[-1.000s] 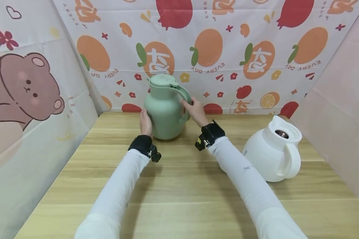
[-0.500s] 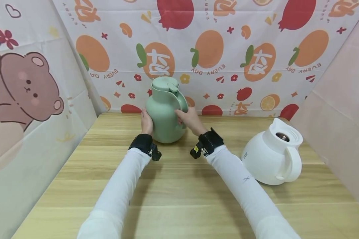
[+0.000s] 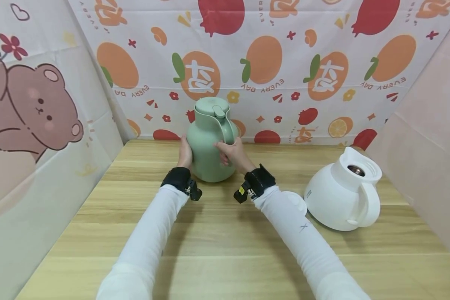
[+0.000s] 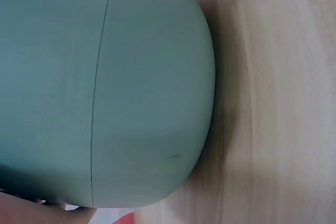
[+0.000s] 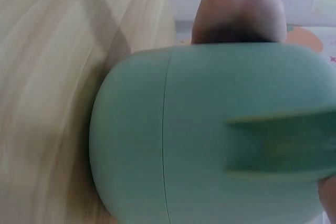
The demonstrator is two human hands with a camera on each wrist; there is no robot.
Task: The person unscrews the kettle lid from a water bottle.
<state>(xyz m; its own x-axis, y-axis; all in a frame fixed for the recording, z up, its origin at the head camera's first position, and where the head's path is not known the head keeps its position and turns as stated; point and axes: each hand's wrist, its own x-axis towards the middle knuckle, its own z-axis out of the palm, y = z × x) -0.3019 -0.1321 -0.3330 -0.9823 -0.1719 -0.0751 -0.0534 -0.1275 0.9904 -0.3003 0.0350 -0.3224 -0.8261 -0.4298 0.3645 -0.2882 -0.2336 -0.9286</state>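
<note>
At the table's far edge, 2 hands are bracing 1 pale-green round-bellied plastic jug (image 3: 210, 141); left hand (image 3: 185, 153) flat against its side, steadying; right hand (image 3: 232, 153) curling around its handle.

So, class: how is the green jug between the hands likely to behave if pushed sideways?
The green jug looks rigid and smooth, so it may slide on the wooden table. Its wide rounded base suggests it resists tipping. The left hand and right hand on either side probably steady it.
</note>
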